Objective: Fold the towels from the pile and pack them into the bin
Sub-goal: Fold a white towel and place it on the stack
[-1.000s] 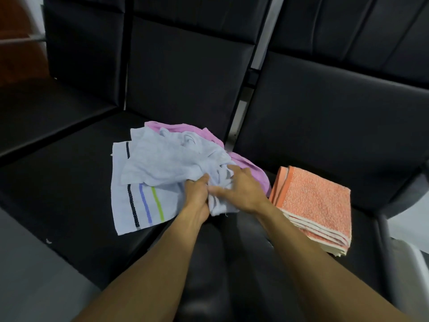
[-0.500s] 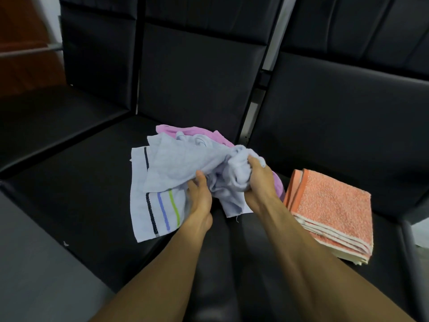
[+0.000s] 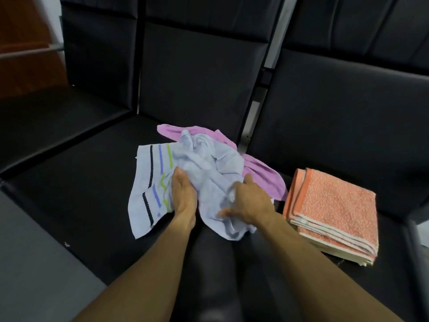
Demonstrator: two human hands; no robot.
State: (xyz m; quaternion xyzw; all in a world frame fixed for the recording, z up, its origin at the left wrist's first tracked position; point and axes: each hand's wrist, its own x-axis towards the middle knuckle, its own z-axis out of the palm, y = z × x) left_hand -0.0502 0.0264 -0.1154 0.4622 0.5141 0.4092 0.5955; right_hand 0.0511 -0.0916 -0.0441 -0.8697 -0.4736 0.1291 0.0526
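We find the crumpled pale towel lying directly between both hands: left hand gripping its near-left fold, right hand clutching its right (bin unseen).

both forearms bare to the elbow, no sleeves or jewellery showing.

Both forearms outstretched, left hand and right hand palms down, fingers curled.

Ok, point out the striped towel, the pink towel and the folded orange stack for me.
striped towel (image 3: pixel 145 182): head view, flat part left of the stripes.
pink towel (image 3: pixel 264 175): head view, right flap beside the crumpled pale towel.
folded orange stack (image 3: pixel 336 205): head view, top face.
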